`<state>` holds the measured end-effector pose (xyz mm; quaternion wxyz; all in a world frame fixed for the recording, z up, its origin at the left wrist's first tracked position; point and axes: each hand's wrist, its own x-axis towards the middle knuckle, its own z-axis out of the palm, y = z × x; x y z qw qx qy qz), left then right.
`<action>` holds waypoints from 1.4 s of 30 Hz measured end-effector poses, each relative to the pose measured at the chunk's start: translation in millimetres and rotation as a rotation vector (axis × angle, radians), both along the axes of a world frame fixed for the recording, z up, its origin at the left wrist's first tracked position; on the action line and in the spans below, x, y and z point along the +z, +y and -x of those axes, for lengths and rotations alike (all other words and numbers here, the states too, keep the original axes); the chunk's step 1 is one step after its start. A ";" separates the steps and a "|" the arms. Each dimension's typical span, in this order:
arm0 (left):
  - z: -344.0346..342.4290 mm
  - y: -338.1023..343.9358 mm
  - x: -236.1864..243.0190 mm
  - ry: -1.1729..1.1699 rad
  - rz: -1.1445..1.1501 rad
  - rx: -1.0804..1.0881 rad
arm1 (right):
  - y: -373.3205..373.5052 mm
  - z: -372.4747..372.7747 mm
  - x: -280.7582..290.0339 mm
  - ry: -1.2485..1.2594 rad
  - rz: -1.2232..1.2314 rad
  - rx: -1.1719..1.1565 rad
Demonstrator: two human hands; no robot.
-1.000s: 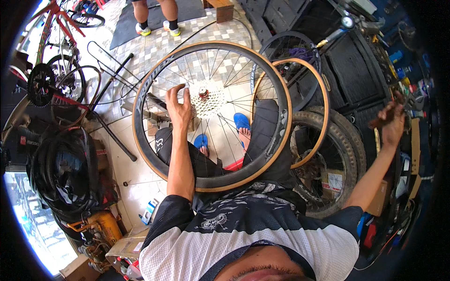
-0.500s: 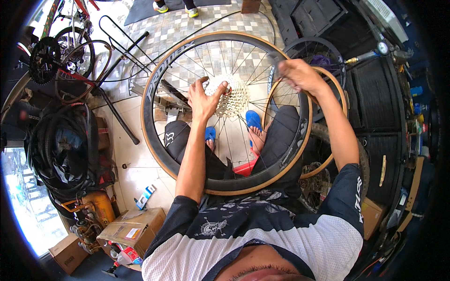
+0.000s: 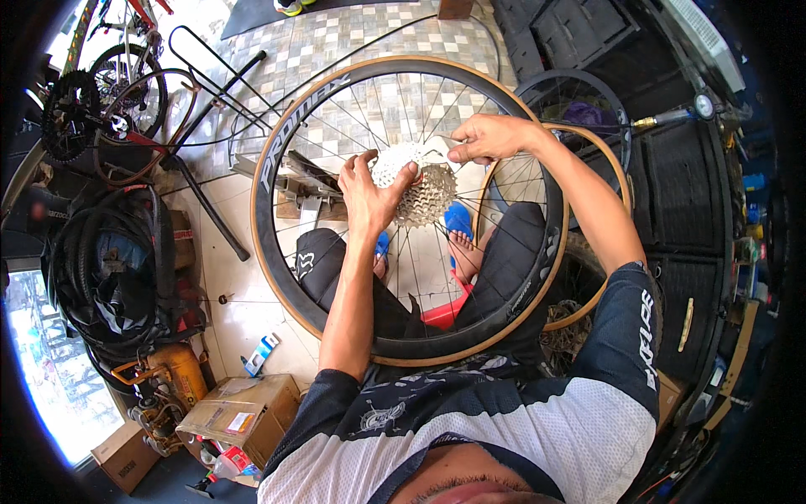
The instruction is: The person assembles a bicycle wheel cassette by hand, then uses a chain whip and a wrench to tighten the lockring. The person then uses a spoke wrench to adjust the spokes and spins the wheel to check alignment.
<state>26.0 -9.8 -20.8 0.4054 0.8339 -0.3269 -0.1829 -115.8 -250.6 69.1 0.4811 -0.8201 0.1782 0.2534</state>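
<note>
A bicycle wheel (image 3: pixel 273 252), with dark deep rim and tan tyre, lies flat across my bent legs. At its hub sits a silver cassette (image 3: pixel 426 202). My left hand (image 3: pixel 373 191) grips the cassette's left edge, thumb on its face and fingers curled at the side. Just right of it, my right hand (image 3: pixel 491 139) is closed on a small metal tool (image 3: pixel 443 148) at the cassette's upper right; the tool's exact shape is hard to make out.
A bicycle (image 3: pixel 126 101), black stand tubes (image 3: pixel 214 214) and heaped tyres (image 3: pixel 109 269) are on the left. A cardboard box (image 3: pixel 235 412) is lower left; black cases (image 3: pixel 688 210) and another wheel (image 3: pixel 611 181) are right. Another person's shoe (image 3: pixel 290 8) shows at the top.
My right hand has swung in from the far right to the cassette, carrying the small object. My left hand has moved onto the cassette. The view has shifted, leaving less of the other person visible.
</note>
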 end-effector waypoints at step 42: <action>3.2 -0.4 -5.0 -0.040 0.031 0.011 | -13.9 -38.3 -14.2 0.084 -0.334 0.093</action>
